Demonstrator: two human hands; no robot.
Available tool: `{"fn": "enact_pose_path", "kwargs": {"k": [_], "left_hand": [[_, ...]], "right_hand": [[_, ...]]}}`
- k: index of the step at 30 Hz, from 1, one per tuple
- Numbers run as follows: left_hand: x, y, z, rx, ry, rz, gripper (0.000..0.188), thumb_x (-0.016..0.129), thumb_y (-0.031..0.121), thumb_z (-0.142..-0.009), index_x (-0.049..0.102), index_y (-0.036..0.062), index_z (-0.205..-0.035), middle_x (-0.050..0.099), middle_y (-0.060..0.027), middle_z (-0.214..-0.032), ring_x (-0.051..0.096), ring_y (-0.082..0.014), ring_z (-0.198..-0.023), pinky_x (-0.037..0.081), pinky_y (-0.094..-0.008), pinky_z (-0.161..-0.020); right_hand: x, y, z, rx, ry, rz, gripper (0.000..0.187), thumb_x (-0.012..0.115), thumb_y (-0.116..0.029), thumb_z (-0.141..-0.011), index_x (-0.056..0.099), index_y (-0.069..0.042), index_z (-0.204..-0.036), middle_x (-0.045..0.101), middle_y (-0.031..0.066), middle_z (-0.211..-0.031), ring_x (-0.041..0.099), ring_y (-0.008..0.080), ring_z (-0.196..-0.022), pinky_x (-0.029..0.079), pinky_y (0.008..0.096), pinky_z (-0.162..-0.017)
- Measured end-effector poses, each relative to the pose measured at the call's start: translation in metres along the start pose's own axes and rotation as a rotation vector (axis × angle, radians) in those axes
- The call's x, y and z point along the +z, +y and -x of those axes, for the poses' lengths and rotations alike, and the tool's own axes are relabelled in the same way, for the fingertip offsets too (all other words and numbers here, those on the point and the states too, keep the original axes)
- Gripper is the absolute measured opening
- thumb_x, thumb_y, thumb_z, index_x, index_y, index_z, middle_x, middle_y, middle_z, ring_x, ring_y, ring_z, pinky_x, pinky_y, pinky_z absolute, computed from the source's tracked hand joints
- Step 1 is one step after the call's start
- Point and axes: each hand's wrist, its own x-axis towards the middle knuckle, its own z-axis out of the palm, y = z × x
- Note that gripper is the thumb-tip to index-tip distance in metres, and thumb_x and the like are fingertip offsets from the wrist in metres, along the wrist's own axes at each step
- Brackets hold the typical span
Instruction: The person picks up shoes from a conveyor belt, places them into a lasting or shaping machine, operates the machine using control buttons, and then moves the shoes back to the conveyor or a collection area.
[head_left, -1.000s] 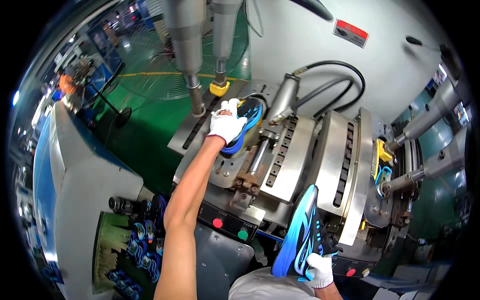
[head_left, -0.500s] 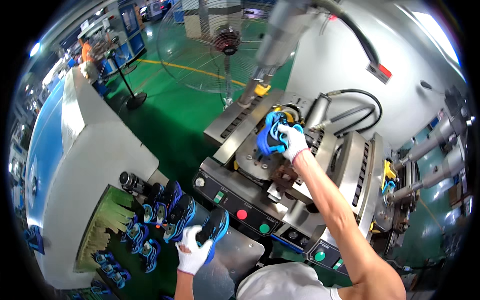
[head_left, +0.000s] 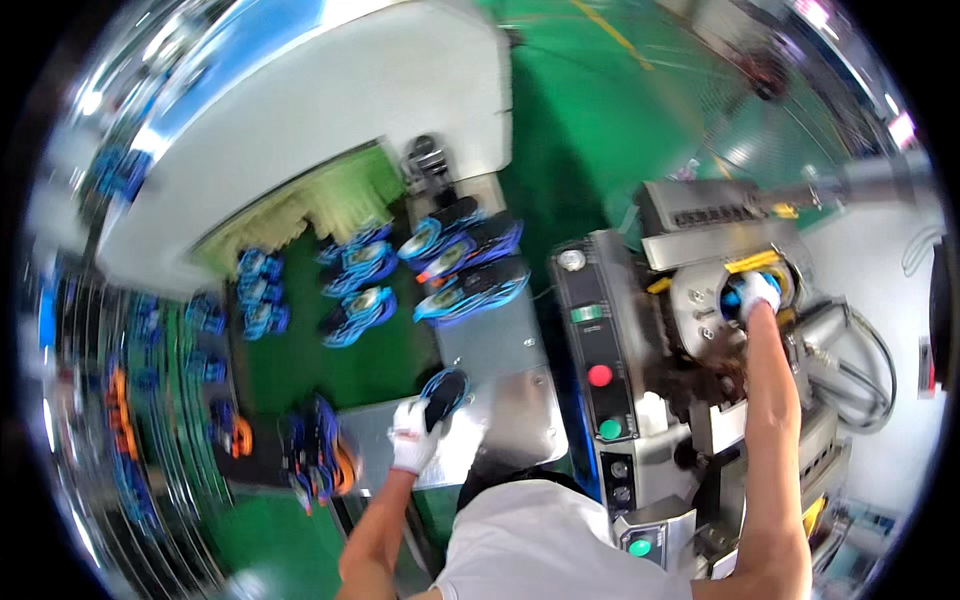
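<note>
My left hand (head_left: pixel 413 437), in a white glove, is closed on a dark shoe (head_left: pixel 447 396) with a blue edge, above the metal table (head_left: pixel 505 350). My gloved right hand (head_left: pixel 760 296) reaches into the round opening of a steel machine (head_left: pixel 698 312). Its fingers are closed on a blue shoe (head_left: pixel 735 301) there, mostly covered by the hand and the machine parts. Several black shoes with blue and purple soles, among them a near one (head_left: pixel 478 290), lie side by side at the table's far end.
A control panel (head_left: pixel 592 340) with red and green buttons fronts the machine. Left of the table, several shoes (head_left: pixel 360 315) sit on a green belt before a fringed green curtain (head_left: pixel 310 215). Dark shoes with orange parts (head_left: pixel 318 455) stand at the near left, beside a rack (head_left: pixel 150 400).
The view has swung left. My right hand has lowered the blue shoe into the machine's opening. My left hand has brought its shoe nearer to me, away from the others.
</note>
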Motion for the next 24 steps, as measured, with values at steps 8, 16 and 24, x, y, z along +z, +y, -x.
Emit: {"fn": "enact_pose_path", "kwargs": {"k": [8, 16, 24], "left_hand": [[-0.006, -0.006, 0.005, 0.084, -0.019, -0.027, 0.051, 0.072, 0.023, -0.086, 0.056, 0.0072, -0.131, 0.057, -0.022, -0.122, 0.058, -0.0416, -0.112, 0.05, -0.0504, -0.095], [-0.028, 0.003, -0.011, 0.099, -0.167, 0.179, 0.045, 0.074, 0.025, -0.083, 0.061, 0.0084, -0.123, 0.06, -0.0209, -0.121, 0.062, -0.0405, -0.11, 0.052, -0.0496, -0.093], [-0.095, -0.153, -0.07, 0.245, 0.216, 0.458, 0.057, 0.079, 0.025, -0.082, 0.058, -0.0024, -0.127, 0.059, -0.0242, -0.124, 0.057, -0.0402, -0.121, 0.049, -0.0459, -0.102]], "right_hand": [[-0.038, -0.004, 0.044, -0.367, -0.078, 0.083, 0.028, 0.072, -0.029, -0.095, 0.072, -0.005, -0.109, 0.071, 0.0043, -0.097, 0.064, 0.0147, -0.085, 0.054, 0.0361, -0.077], [0.063, -0.009, 0.443, -0.378, -0.183, 1.093, 0.104, 0.079, -0.042, -0.08, 0.029, 0.003, -0.159, 0.028, 0.0272, -0.164, 0.033, 0.0408, -0.151, 0.024, 0.046, -0.125], [0.055, 0.038, 0.422, -0.44, -0.159, 0.652, 0.1, 0.082, -0.03, -0.077, 0.032, 0.01, -0.154, 0.038, 0.0326, -0.157, 0.04, 0.0376, -0.147, 0.032, 0.0372, -0.12]]}}
